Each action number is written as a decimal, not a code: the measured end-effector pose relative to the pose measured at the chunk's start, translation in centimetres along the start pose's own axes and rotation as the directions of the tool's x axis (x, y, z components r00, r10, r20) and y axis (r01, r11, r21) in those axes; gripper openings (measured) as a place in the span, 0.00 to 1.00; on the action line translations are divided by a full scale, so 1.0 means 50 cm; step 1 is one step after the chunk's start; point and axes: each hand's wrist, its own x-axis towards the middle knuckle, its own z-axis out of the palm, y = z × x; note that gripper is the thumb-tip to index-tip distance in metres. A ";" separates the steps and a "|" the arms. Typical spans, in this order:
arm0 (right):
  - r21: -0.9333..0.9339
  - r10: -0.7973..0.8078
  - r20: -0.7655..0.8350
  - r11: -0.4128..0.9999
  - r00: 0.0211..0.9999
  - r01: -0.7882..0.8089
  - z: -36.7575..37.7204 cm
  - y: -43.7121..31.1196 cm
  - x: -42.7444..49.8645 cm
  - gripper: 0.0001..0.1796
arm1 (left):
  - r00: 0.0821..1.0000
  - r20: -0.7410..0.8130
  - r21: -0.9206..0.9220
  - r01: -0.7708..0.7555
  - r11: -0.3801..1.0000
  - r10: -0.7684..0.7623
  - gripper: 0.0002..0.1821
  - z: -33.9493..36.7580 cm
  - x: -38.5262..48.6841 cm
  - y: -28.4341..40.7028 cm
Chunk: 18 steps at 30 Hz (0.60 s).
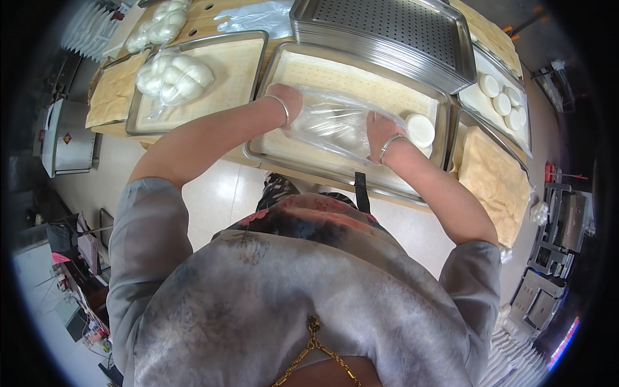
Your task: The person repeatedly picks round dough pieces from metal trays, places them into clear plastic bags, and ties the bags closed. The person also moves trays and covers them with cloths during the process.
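A clear plastic bag (331, 121) lies stretched between my hands over a cloth-lined metal tray (348, 60). My left hand (290, 104) grips the bag's left end. At its right end, my right hand (382, 133) is closed on the plastic, with the fingertips partly hidden. Pale shapes show faintly through the film. Just right of my right hand, round white buns (420, 130) sit in the tray, at least one partly covered by another. To the left, a knotted clear bag of white buns (174, 77) rests on another lined tray (227, 58).
Perforated metal trays (387, 29) are stacked behind the middle tray. More white buns (503, 104) lie on a lined tray at right, above a cloth-covered tray (493, 179). Another bag of buns (167, 22) and a thin plastic bag (258, 18) lie at the back.
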 end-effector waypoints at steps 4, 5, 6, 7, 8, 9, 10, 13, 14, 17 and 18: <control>-0.004 -0.004 0.052 1.000 0.999 0.005 0.000 0.012 0.011 0.55 | 0.998 0.061 -0.006 0.011 1.000 -0.011 0.29 0.015 0.007 0.013; 0.020 -0.006 0.095 1.000 0.995 0.004 0.006 0.014 0.020 0.54 | 0.997 0.083 -0.025 0.001 1.000 0.001 0.28 0.024 0.012 0.017; 0.043 -0.014 0.126 0.999 0.992 0.009 0.016 0.015 0.030 0.54 | 0.994 0.104 -0.045 -0.009 0.999 0.014 0.28 0.034 0.018 0.022; 0.071 -0.015 0.157 0.997 0.987 0.004 0.030 0.014 0.038 0.54 | 0.992 0.127 -0.064 -0.015 0.998 0.023 0.28 0.045 0.025 0.026; 0.097 -0.022 0.175 0.995 0.984 0.005 0.047 0.010 0.048 0.53 | 0.993 0.120 -0.112 -0.001 0.994 0.015 0.25 0.058 0.030 0.031; 0.123 -0.041 0.184 0.992 0.982 0.019 0.067 0.006 0.058 0.52 | 0.993 0.117 -0.159 0.015 0.987 0.003 0.23 0.074 0.035 0.038; 0.190 -0.009 0.144 0.982 0.990 -0.018 0.088 0.001 0.066 0.51 | 0.993 0.114 -0.205 0.031 0.978 -0.007 0.21 0.089 0.039 0.045; 0.353 0.053 -0.078 0.935 0.996 -0.022 0.138 -0.010 0.082 0.47 | 0.998 0.029 -0.470 0.059 0.881 -0.052 0.24 0.134 0.049 0.053; 0.380 0.061 -0.203 0.925 0.977 0.022 0.148 -0.012 0.085 0.46 | 0.998 0.003 -0.507 0.060 0.860 -0.068 0.24 0.146 0.050 0.055; 0.340 0.057 -0.260 0.940 0.964 0.036 0.157 0.001 0.090 0.43 | 0.990 -0.054 -0.598 0.070 0.798 -0.127 0.25 0.163 0.050 0.061; 0.303 0.038 -0.256 0.952 0.966 0.043 0.156 0.009 0.092 0.41 | 0.988 -0.058 -0.618 0.077 0.782 -0.143 0.26 0.163 0.050 0.065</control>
